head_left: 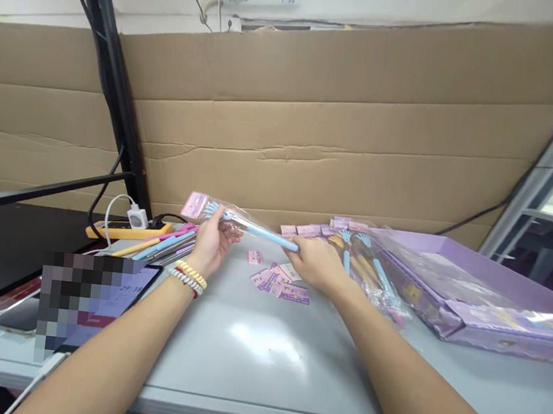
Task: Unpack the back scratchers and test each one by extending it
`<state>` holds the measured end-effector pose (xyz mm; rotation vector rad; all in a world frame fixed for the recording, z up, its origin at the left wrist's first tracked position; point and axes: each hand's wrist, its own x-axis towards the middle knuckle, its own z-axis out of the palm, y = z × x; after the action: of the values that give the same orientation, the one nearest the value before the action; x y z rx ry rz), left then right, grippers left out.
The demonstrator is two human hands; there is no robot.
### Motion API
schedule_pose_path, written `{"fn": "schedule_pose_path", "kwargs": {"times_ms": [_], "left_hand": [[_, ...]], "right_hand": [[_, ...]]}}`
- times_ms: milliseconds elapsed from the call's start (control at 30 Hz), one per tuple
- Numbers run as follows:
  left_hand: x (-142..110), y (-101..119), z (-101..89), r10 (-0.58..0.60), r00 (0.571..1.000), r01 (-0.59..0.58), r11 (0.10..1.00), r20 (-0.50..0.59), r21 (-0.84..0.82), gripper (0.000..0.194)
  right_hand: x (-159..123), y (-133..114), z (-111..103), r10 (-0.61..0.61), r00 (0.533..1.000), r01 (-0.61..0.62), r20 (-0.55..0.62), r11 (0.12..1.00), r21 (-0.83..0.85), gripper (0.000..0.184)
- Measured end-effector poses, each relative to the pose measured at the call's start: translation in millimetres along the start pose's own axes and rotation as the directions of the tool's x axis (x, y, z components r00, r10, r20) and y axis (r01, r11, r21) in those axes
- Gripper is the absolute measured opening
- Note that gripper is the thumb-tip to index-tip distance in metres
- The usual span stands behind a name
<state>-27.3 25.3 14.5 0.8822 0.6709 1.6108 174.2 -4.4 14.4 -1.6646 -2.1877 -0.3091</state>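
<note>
A light-blue back scratcher (pixel 268 234) in a clear plastic sleeve is held above the table, its hand-shaped head to the left by a pink header card (pixel 194 205). My left hand (pixel 213 243) grips the sleeve just below the head, thumb on top. At the other end, the fingers of my right hand (pixel 317 261) are closed round the handle tip. Several small purple and pink cards (pixel 281 283) lie on the table between my forearms. Beyond my right hand rests a pile of bagged back scratchers (pixel 380 277), blue and yellowish ones among them.
A purple open box (pixel 504 336) with clear plastic in it stands at the right. Loose coloured sticks (pixel 158 245) lie at the left near a yellow power strip (pixel 121 227). A tablet (pixel 119 296) and a phone (pixel 20 315) sit front left. Cardboard (pixel 315 125) walls the back.
</note>
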Motion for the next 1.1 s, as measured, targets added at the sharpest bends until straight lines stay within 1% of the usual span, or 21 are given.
{"fn": "schedule_pose_path", "kwargs": {"times_ms": [67, 167, 233, 300, 367, 467, 500, 533, 600, 633, 667, 733, 900, 1000, 1100], "left_hand": [[-4.4, -6.9, 2.3, -0.002, 0.997, -0.005, 0.996, 0.078, 0.086, 0.031], [-10.7, -17.3, 6.2, -0.066, 0.978, 0.023, 0.977, 0.196, 0.213, 0.031], [-13.1, -21.8, 8.5, -0.109, 0.970, 0.052, 0.967, 0.218, 0.251, 0.026], [-13.1, -24.0, 9.8, -0.102, 0.973, 0.048, 0.966, 0.206, 0.254, 0.021], [-10.9, -24.6, 9.4, -0.051, 0.983, 0.009, 0.973, 0.176, 0.232, 0.019], [-6.0, -25.1, 6.7, 0.013, 0.996, -0.031, 0.978, 0.091, 0.208, 0.019], [-4.7, -25.4, 5.7, 0.016, 0.998, -0.029, 0.977, 0.066, 0.212, 0.019], [-3.7, -25.9, 4.8, 0.015, 0.999, -0.025, 0.976, 0.045, 0.217, 0.018], [-2.7, -26.7, 3.9, 0.013, 1.000, -0.018, 0.976, 0.025, 0.217, 0.017], [-2.7, -26.9, 3.9, 0.011, 1.000, -0.016, 0.977, 0.024, 0.212, 0.016], [-2.9, -27.1, 4.1, 0.011, 1.000, -0.016, 0.978, 0.025, 0.206, 0.016], [-3.9, -27.1, 5.0, 0.012, 0.999, -0.017, 0.980, 0.030, 0.198, 0.017], [-5.7, -27.7, 5.9, -0.008, 0.997, -0.008, 0.982, 0.081, 0.189, 0.021], [-5.8, -28.9, 5.3, -0.012, 0.995, -0.005, 0.985, 0.100, 0.170, 0.022], [-5.2, -29.6, 4.6, -0.008, 0.994, -0.009, 0.988, 0.105, 0.154, 0.023]], "right_hand": [[-0.9, -5.7, 2.4, -0.028, 0.999, 0.028, 0.022, 0.999, -0.015, 0.028], [-2.1, -10.5, 6.8, -0.050, 0.997, 0.053, 0.058, 0.997, -0.048, 0.031], [-2.0, -10.6, 9.6, -0.045, 0.996, 0.050, 0.077, 0.997, -0.062, 0.032], [-1.3, -9.3, 11.6, -0.026, 0.996, 0.030, 0.080, 0.999, -0.045, 0.030], [-0.4, -7.5, 12.9, -0.003, 0.999, 0.002, 0.050, 1.000, 0.020, 0.030], [0.9, -4.8, 13.4, 0.042, 0.999, -0.036, -0.033, 0.987, 0.158, 0.045], [1.4, -3.8, 13.4, 0.064, 0.997, -0.053, -0.051, 0.980, 0.194, 0.044], [1.8, -2.8, 13.4, 0.087, 0.995, -0.072, -0.057, 0.973, 0.219, 0.039], [2.9, -0.5, 13.6, 0.127, 0.991, -0.114, -0.039, 0.963, 0.243, 0.022], [3.4, 0.6, 13.9, 0.138, 0.990, -0.128, -0.024, 0.961, 0.244, 0.018], [3.8, 1.6, 14.3, 0.142, 0.990, -0.136, -0.011, 0.961, 0.242, 0.018], [4.5, 2.8, 15.4, 0.126, 0.992, -0.122, 0.001, 0.962, 0.243, 0.020], [4.5, 0.6, 19.7, 0.021, 0.999, -0.011, -0.035, 0.964, 0.266, 0.020], [4.5, -0.3, 22.5, 0.001, 0.999, 0.007, -0.033, 0.968, 0.249, 0.021], [5.0, 1.7, 24.5, -0.039, 0.998, 0.053, -0.054, 0.962, 0.268, 0.021]]}}
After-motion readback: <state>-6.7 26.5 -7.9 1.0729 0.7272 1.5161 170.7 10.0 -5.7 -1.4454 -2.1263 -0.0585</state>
